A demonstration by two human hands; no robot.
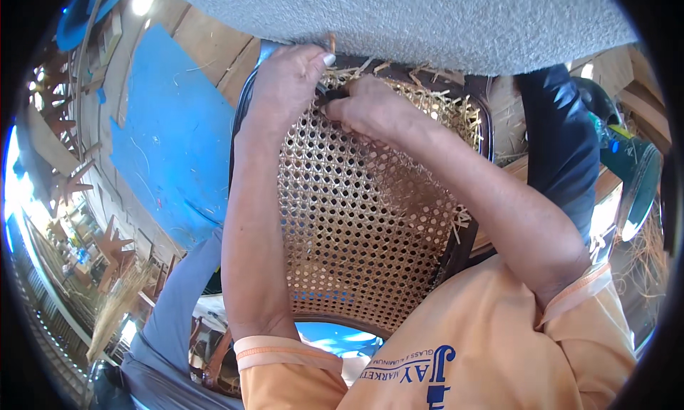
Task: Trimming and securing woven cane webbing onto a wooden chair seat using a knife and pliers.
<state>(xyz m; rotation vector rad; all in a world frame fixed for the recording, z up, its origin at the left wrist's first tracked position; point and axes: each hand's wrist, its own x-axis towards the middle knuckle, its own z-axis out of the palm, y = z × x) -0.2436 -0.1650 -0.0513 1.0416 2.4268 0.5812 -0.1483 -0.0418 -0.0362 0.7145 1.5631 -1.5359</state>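
Observation:
A woven cane panel (pixel 349 218) with an open hole pattern fills a dark wooden chair frame (pixel 487 128) in front of me. Both my hands are at its far left corner. My left hand (pixel 288 75) is closed in a pinch at the frame's edge; a thin brown piece (pixel 332 42) stands up beside its fingertips. Just right of it, my right hand (pixel 367 107) is closed low over the cane, its fingers curled. Something dark shows at its fingertips, too hidden to name. Loose cane ends (pixel 467 118) stick out along the far and right edges.
Grey fuzzy cloth (pixel 427 18) covers the top of the view. A blue sheet (pixel 171 139) lies at the left on boards. Trouser legs flank the chair, grey-blue (pixel 174 324) and dark navy (pixel 559 146). A bundle of straw-coloured strands (pixel 117 310) stands at lower left.

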